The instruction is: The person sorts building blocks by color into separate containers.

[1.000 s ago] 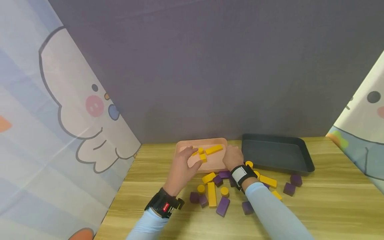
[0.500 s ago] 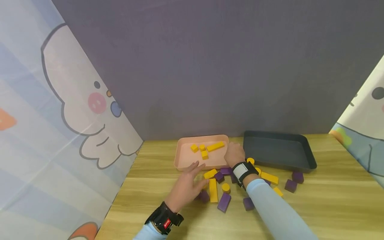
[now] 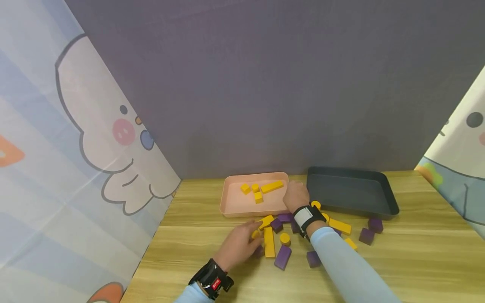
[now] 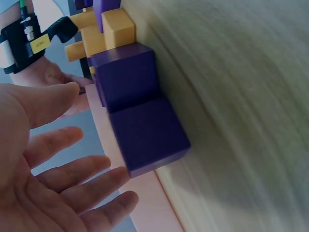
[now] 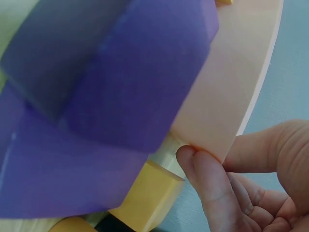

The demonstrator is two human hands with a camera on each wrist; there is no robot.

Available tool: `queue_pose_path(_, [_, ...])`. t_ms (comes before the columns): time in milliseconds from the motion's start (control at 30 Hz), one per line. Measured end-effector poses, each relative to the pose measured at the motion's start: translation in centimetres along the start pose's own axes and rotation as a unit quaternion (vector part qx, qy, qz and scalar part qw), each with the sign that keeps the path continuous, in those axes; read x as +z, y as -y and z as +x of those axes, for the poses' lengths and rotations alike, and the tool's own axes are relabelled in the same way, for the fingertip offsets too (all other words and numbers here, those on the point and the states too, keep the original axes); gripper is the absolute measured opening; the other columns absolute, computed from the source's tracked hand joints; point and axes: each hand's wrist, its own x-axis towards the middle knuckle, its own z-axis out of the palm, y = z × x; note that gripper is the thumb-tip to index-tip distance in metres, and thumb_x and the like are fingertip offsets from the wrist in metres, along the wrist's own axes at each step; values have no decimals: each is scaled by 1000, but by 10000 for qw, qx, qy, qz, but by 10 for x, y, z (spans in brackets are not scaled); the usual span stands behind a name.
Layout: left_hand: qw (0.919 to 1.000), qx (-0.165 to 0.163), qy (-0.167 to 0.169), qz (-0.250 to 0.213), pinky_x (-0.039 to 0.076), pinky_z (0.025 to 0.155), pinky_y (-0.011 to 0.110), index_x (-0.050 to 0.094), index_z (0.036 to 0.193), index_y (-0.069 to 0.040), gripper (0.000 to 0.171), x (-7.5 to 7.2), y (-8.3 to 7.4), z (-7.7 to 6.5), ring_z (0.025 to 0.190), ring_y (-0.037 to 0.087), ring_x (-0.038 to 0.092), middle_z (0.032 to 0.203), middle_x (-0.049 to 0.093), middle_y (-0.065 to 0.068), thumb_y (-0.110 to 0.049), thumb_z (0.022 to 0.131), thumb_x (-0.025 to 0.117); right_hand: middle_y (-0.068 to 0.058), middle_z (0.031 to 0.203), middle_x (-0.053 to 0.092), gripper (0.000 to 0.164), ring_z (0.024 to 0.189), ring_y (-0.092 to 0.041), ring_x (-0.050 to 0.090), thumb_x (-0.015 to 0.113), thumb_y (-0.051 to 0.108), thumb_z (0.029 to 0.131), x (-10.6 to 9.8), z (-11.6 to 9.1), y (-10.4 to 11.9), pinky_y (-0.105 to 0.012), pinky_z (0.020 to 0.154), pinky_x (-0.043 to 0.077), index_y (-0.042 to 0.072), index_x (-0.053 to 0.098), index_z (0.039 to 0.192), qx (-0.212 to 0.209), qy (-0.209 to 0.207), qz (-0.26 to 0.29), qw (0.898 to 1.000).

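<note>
My right hand (image 3: 296, 196) holds the right end of a pink tray (image 3: 236, 206); the right wrist view shows thumb and fingers pinching the tray wall (image 5: 227, 92). Several yellow blocks lie inside, among them a long bar (image 3: 272, 186) and a cube (image 3: 258, 197). My left hand (image 3: 236, 246) hovers low in front of the tray, fingertips at a yellow block (image 3: 267, 221) and a yellow cylinder (image 3: 255, 234). In the left wrist view its fingers are spread with nothing between them, beside two purple cubes (image 4: 149, 135). A long yellow bar (image 3: 269, 243) lies right of that hand.
A dark grey tray (image 3: 348, 191) stands at the back right. Loose pieces are scattered over the wooden table (image 3: 197, 235): a purple block (image 3: 282, 257), a yellow cylinder (image 3: 285, 239), a yellow bar (image 3: 339, 226) and purple cubes (image 3: 366, 236). A grey wall (image 3: 242, 92) rises behind.
My left hand has let go of a yellow cube in the pink tray, then drawn back toward me to the loose pieces in front. The right hand stays at the tray's end.
</note>
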Motion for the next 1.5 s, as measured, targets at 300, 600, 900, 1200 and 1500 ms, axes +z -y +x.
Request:
queue_pose_path(300, [9997,99,58,232,59,84,25,73,127,-13,33,8,6,1,95,4,70,120,78,2,-23,96,74,-23,92,75,28,77,-31,70,73,7,84,1,-1,1,-47,77,64,-11,72,106,-34,-83,-31,10000])
queue_pose_path(600, [9996,139,110,217,53,74,19,78,114,-17,19,9,9,1,80,-5,59,107,79,-4,-25,98,73,-24,94,75,30,78,-32,71,74,7,84,1,-2,2,-47,78,64,-11,72,108,8,-44,-38,10000])
queue_pose_path(900, [9996,47,50,270,44,61,17,77,102,-19,9,9,11,3,65,-2,50,76,61,-15,-24,99,71,-23,94,75,30,77,-31,70,74,7,85,1,-2,2,-47,79,65,-11,72,108,33,0,-51,10000])
queue_pose_path(1200, [9995,-149,81,278,44,61,18,78,106,-17,12,7,12,5,66,-1,50,78,64,-14,-25,98,72,-22,94,76,30,79,-32,72,74,8,84,0,-2,2,-47,79,64,-10,72,108,45,-6,-67,10000])
queue_pose_path(1500, [9996,-290,15,29,45,57,18,78,113,-13,17,6,15,8,62,-2,51,90,73,-6,-20,98,71,-23,96,76,32,81,-33,73,75,9,84,0,-3,3,-48,80,64,-10,72,109,71,18,-61,10000])
